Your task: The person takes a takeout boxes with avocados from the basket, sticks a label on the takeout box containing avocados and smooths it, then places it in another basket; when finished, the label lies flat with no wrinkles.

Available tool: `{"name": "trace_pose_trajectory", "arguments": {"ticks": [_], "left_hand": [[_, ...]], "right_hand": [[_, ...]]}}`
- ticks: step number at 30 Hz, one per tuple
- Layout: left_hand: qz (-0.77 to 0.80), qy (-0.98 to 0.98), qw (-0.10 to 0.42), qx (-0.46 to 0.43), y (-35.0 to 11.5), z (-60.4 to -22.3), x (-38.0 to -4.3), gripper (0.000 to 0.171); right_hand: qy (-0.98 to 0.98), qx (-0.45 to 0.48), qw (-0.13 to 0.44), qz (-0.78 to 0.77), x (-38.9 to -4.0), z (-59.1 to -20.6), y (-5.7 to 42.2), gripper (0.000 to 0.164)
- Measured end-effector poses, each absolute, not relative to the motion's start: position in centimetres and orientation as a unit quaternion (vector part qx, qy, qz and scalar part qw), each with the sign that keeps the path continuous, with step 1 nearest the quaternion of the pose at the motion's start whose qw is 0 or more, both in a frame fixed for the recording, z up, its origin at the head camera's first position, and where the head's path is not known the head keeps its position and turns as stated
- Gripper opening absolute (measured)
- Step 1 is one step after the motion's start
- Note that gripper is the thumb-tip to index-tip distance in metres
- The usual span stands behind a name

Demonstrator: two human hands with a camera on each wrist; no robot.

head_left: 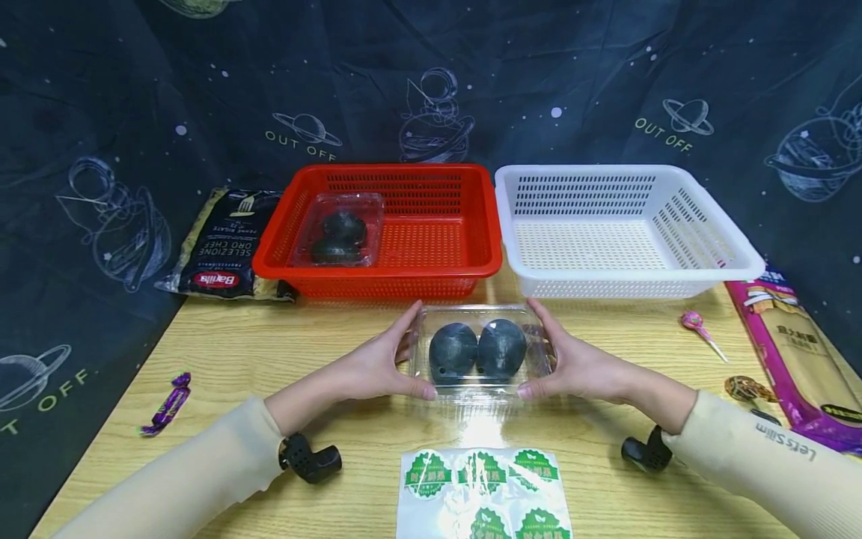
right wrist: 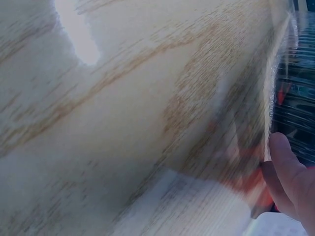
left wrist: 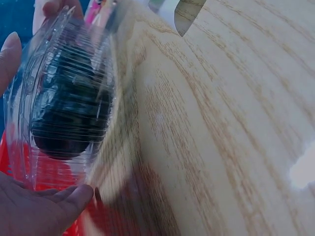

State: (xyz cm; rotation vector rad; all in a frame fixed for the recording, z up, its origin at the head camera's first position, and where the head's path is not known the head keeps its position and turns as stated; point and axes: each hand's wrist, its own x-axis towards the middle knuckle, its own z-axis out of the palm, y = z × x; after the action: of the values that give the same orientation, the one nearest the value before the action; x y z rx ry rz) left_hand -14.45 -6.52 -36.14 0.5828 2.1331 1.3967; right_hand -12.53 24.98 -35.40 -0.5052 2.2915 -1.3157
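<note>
A lidded clear plastic box (head_left: 481, 310) with two dark, egg-shaped fruits (head_left: 501, 349), like avocados, is held between both hands over the table. My left hand (head_left: 377, 367) grips its left end, thumb at the near side and fingers round the far side. At the right end, my right hand (head_left: 581, 364) holds it the same way. Through the ribbed plastic in the left wrist view a dark fruit (left wrist: 64, 103) shows, with left fingers (left wrist: 74, 201) at the box's edge. The right wrist view shows the right thumb and a finger (right wrist: 285, 155) against the plastic.
Behind stand a red basket (head_left: 377, 273), with a similar fruit box (head_left: 373, 213) inside, and a white basket (head_left: 640, 275). A green sticker sheet (head_left: 444, 513) lies in front. Pasta bag (head_left: 225, 243) and purple candy (head_left: 167, 408) are left; lollipop (head_left: 692, 322) and noodle pack (head_left: 801, 344) right.
</note>
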Motion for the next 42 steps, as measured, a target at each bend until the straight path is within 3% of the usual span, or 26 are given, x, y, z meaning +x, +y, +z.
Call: {"name": "trace_pose_trajectory", "arguments": {"ticks": [6, 11, 19, 30, 35, 42], "left_hand": [[0.517, 0.783, 0.258, 0.229, -6.9, -36.1, -14.4, 0.130], [0.479, 0.814, 0.238, 0.228, -7.6, -35.5, -13.5, 0.126], [0.333, 0.899, 0.215, 0.188, -8.1, -34.7, -8.9, 0.104], [0.229, 0.903, 0.242, 0.270, -5.6, -35.5, -4.0, 0.084], [0.334, 0.878, 0.256, 0.229, -5.4, -36.0, -4.4, 0.068], [0.588, 0.717, 0.355, 0.120, -5.5, -36.5, -5.0, 0.043]], "right_hand": [[0.827, -0.176, 0.231, -0.482, -12.5, -35.3, 25.1, 0.124], [0.823, -0.159, 0.219, -0.499, -11.8, -34.6, 26.0, 0.109], [0.855, -0.139, 0.215, -0.451, -9.0, -34.3, 28.5, 0.087], [0.914, -0.281, 0.167, -0.242, -3.8, -35.8, 24.6, 0.081], [0.922, -0.300, 0.144, -0.197, -3.3, -36.0, 23.5, 0.074], [0.915, -0.342, 0.097, -0.190, -3.0, -34.8, 22.1, 0.059]]}}
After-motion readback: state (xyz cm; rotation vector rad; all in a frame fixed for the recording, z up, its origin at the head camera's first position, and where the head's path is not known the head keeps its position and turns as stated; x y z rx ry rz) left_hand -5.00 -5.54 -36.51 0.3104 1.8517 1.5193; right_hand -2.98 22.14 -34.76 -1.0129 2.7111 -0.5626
